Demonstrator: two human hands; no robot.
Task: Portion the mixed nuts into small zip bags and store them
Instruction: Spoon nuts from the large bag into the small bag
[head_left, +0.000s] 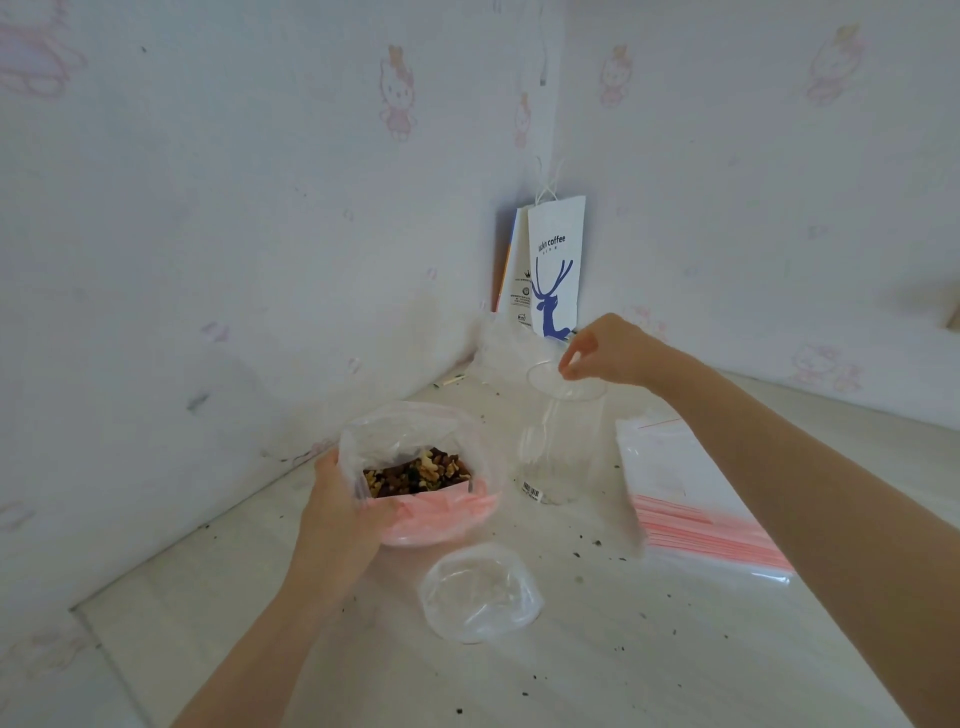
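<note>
Mixed-nut bag: gripped by left hand. Clear jar: rim pinched by right hand. Small zip bags: stacked, unfilled; portioning judged barely begun.

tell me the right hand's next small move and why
Probably lift the clear spoon out of the cup: the right hand is at the rim by its handle, though a grip is unclear, and the left hand holds the bag of mixed nuts open.

Nuts: in bag, left.
Jar: right of bag; spoon inside.
Lid: near.
Zip bags: right.
Paper bag: far corner.
</note>
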